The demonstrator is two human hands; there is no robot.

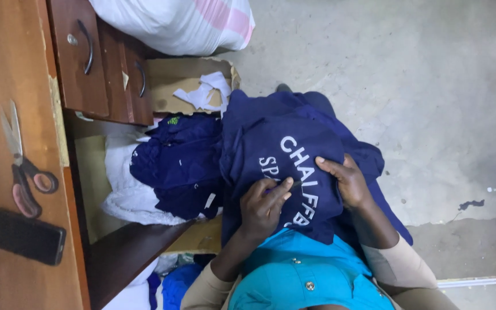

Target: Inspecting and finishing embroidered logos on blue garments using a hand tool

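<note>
A navy blue garment (pixel 271 143) with white lettering lies across my lap. My left hand (pixel 264 206) pinches the fabric at the lettering, fingertips together; whether a thin tool sits between them is too small to tell. My right hand (pixel 347 181) holds the cloth down just to the right of the letters, fingers curled over it. The two hands are about a hand's width apart. My turquoise top (pixel 294 281) and beige sleeves show at the bottom.
More navy garments (pixel 179 163) are piled on white cloth (pixel 124 189) to the left. A wooden desk (pixel 7 69) bears scissors (pixel 24 172) and a dark phone (pixel 26 236). Its drawers (pixel 96 57), a cardboard piece with white scraps (pixel 193 86), and a white sack (pixel 179 23) stand beyond. Concrete floor (pixel 431 86) is to the right.
</note>
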